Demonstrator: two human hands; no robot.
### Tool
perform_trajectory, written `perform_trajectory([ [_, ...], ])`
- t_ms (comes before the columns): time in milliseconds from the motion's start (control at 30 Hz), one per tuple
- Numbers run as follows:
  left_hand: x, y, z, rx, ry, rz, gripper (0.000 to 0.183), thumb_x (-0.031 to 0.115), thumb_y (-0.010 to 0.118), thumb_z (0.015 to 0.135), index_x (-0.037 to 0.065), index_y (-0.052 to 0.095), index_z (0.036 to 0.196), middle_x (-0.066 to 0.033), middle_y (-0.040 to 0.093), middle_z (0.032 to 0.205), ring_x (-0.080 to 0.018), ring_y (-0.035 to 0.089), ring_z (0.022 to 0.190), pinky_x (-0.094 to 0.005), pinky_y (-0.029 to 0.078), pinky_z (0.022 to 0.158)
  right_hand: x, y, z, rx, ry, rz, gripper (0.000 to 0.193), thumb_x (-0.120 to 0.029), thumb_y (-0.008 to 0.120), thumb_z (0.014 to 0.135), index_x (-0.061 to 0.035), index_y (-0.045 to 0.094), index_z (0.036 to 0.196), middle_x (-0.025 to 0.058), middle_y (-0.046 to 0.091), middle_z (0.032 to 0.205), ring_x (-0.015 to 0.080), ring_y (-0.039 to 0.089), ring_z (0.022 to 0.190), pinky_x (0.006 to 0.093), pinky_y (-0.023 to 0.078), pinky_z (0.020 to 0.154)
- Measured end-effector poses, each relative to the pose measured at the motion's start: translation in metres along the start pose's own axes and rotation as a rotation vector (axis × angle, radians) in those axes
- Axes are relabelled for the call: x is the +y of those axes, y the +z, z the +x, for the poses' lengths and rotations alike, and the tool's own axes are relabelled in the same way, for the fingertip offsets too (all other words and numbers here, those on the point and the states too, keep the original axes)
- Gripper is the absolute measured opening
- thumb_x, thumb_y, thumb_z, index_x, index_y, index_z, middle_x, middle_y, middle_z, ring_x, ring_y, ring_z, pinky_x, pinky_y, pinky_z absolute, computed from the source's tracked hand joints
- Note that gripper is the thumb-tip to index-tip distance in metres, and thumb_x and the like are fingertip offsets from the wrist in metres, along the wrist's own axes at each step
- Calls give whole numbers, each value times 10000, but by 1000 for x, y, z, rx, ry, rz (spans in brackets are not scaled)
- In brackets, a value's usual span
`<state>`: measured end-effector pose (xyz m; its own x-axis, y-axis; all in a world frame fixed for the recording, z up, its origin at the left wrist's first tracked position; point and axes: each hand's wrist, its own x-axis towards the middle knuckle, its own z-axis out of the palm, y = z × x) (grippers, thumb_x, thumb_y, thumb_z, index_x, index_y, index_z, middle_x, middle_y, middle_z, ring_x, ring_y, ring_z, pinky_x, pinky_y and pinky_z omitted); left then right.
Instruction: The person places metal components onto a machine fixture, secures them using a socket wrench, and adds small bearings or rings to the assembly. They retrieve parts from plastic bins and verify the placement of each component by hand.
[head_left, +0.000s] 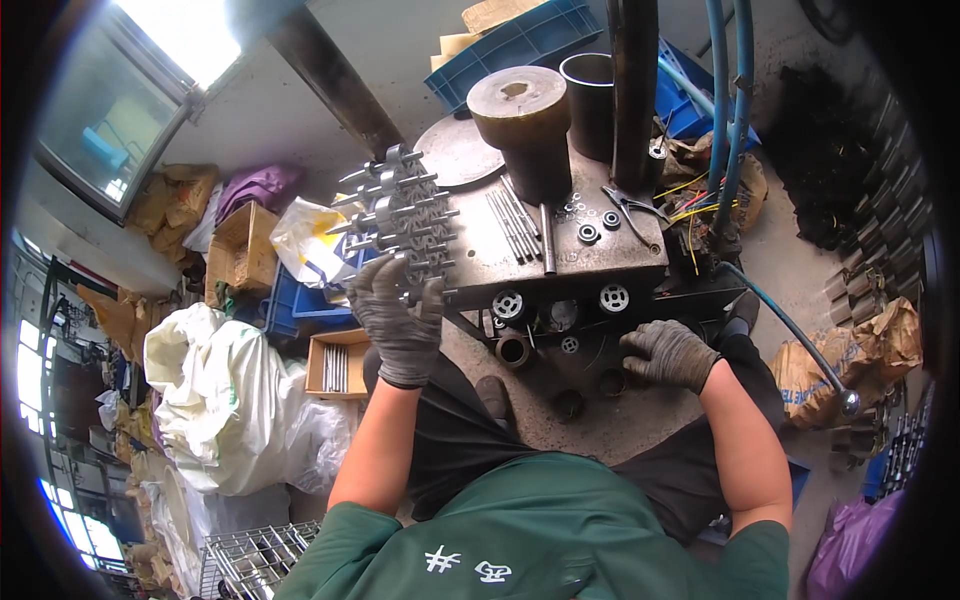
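My left hand [393, 325], in a grey work glove, is raised at the left edge of a metal worktable [610, 255]. Its fingers are apart, close to the near end of a cluster of metal rotors on shafts [405, 215]; no held part shows. In front of the table's right half hovers my right hand [672, 355], gloved alike, its fingers loosely bent with nothing visible in them. Slim metal rods [513, 228] lie on the tabletop beside a thicker rod [547, 240]. Right of them are small bearings [588, 233], rings and a pair of pliers [632, 206].
A heavy round press block [520, 130] and a dark cylinder [588, 105] stand at the table's back. Round slotted parts [509, 305] sit below its front edge. White sacks [215, 400] and a box of rods [336, 365] are left; blue hoses [741, 110] hang right.
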<state>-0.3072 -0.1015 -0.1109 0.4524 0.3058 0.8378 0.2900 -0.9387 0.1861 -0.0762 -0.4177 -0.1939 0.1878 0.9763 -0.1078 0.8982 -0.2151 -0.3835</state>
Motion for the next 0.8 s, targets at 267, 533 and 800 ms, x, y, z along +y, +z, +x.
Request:
perform_trajectory([
  [267, 30, 81, 7, -757, -124, -49, 517, 281, 700, 892, 99, 585, 1362, -199, 601, 1251, -369, 627, 1125, -458, 529, 950, -10, -40, 53, 530, -55, -101, 410, -276, 688, 849, -62, 663, 1198, 132, 666, 1210, 339, 581, 1166, 502, 399, 1069],
  [533, 18, 95, -3, -905, -159, -94, 467, 315, 779, 812, 101, 641, 1204, -191, 602, 1129, -370, 621, 1056, -471, 538, 906, 20, -26, 106, 478, 151, -421, 575, -429, 543, 968, -46, 578, 1396, 137, 552, 1473, 356, 433, 1399, 533, 198, 1205],
  [800, 12, 105, -14, -813, -97, -90, 261, 221, 762, 818, 83, 652, 1011, -181, 621, 992, -371, 643, 925, -473, 550, 793, 2, -22, 95, 570, 98, -269, 449, -321, 732, 823, -62, 669, 1185, 153, 667, 1153, 350, 596, 1149, 522, 368, 1114],
])
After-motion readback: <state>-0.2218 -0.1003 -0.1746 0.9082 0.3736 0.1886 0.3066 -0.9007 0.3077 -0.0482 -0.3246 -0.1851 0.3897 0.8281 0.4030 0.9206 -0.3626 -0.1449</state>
